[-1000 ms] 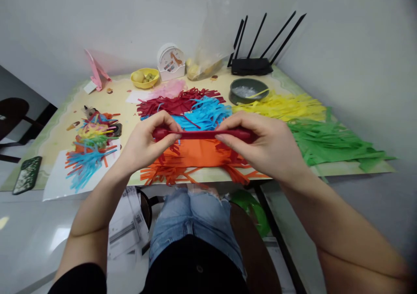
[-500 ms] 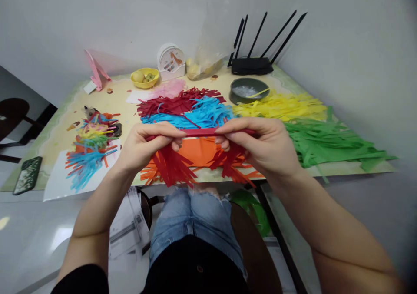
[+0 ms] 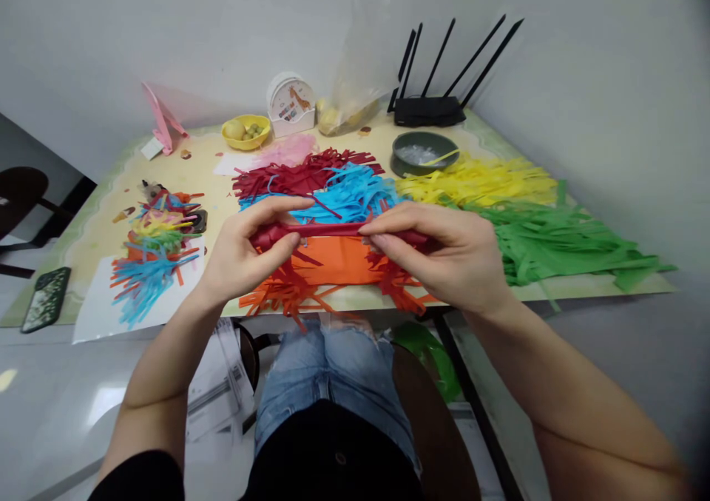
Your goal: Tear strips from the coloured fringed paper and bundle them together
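Note:
A strip of dark red fringed tissue paper (image 3: 327, 229), rolled narrow in the middle, stretches level between my hands above the table's front edge. My right hand (image 3: 444, 253) pinches it between thumb and fingers. At the other end, my left hand (image 3: 247, 249) holds it with thumb and forefinger spread apart around it; the other fingers are mostly hidden. Its red fringes hang down on both sides. Beneath lies orange fringed paper (image 3: 338, 260). Just beyond are blue fringed paper (image 3: 355, 194) and another dark red fringed stack (image 3: 299, 175).
Yellow (image 3: 482, 181) and green fringed paper (image 3: 560, 238) lie to the right. A grey bowl (image 3: 424, 153), a black router (image 3: 430, 111) and a yellow fruit dish (image 3: 247, 132) stand behind. Multicoloured tassels (image 3: 149, 264) and a phone (image 3: 46, 300) are at left.
My left thumb and forefinger have parted from their pinch on the red paper, and more of its rolled middle shows. The hanging fringes have swung and bunched up.

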A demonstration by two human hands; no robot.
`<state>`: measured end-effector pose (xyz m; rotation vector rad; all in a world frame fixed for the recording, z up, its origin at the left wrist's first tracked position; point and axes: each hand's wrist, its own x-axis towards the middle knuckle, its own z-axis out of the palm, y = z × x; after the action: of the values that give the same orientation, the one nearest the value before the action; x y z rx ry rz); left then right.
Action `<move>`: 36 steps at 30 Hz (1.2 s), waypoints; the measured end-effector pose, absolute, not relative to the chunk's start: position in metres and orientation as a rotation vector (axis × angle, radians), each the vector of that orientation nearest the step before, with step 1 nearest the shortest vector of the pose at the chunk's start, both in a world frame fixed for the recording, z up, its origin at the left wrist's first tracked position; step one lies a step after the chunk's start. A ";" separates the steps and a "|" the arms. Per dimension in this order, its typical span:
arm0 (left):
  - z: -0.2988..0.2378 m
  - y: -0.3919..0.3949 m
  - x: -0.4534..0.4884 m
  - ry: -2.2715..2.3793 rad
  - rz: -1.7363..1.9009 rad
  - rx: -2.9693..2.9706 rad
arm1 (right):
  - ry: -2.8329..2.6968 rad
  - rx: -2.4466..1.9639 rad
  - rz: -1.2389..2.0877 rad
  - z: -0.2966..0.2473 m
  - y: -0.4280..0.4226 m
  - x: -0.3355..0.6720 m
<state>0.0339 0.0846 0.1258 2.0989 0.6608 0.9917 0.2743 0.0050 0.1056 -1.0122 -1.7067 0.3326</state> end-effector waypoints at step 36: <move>0.110 0.090 0.031 0.475 0.805 1.613 | -1.399 -0.827 0.966 0.097 0.012 0.273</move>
<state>0.0309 0.0905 0.1103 1.6132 0.4750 0.8049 0.2732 0.0119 0.0968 -0.8267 -1.3992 0.9663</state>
